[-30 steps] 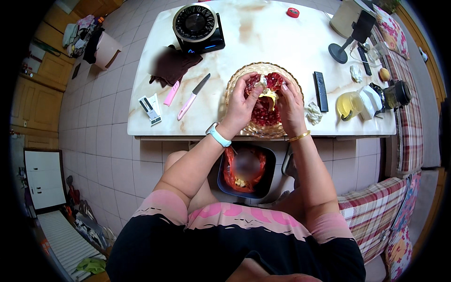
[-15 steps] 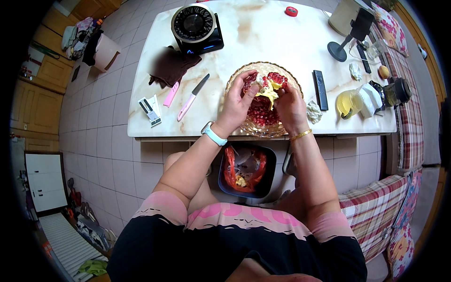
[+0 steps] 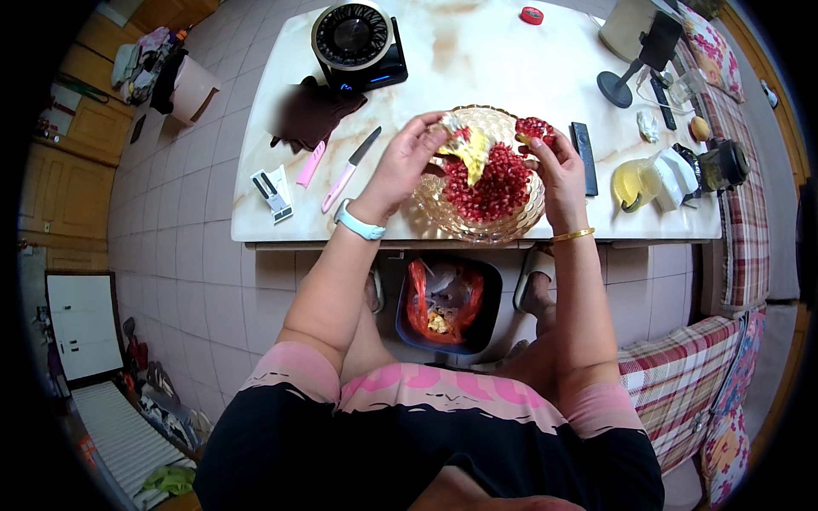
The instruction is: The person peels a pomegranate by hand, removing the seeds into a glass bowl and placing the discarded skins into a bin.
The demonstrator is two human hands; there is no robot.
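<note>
My left hand (image 3: 412, 160) is closed on a pomegranate piece (image 3: 470, 152) with pale yellow membrane showing. Over the plate's right rim, my right hand (image 3: 555, 169) grips a smaller pomegranate chunk (image 3: 533, 129) packed with red seeds. Below and between them lies a heap of loose pomegranate seeds (image 3: 492, 189) in a scalloped amber glass plate (image 3: 443, 223). The two pieces are apart from each other. To the left of the plate, a knife (image 3: 353, 169) with a pink handle rests on the table beside its pink sheath (image 3: 312, 165).
Under the table edge stands a dark bin (image 3: 486, 315) with a red bag and scraps. A black fan (image 3: 362, 47), dark cloth (image 3: 319, 115) and white slicer-like tool (image 3: 273, 196) occupy the left. Rightward are a remote (image 3: 584, 158), phone stand (image 3: 615, 89) and yellow jug (image 3: 632, 187).
The pomegranate in my hands has come apart into two pieces. My left hand has moved left and my right hand right, so more of the seeds in the plate shows.
</note>
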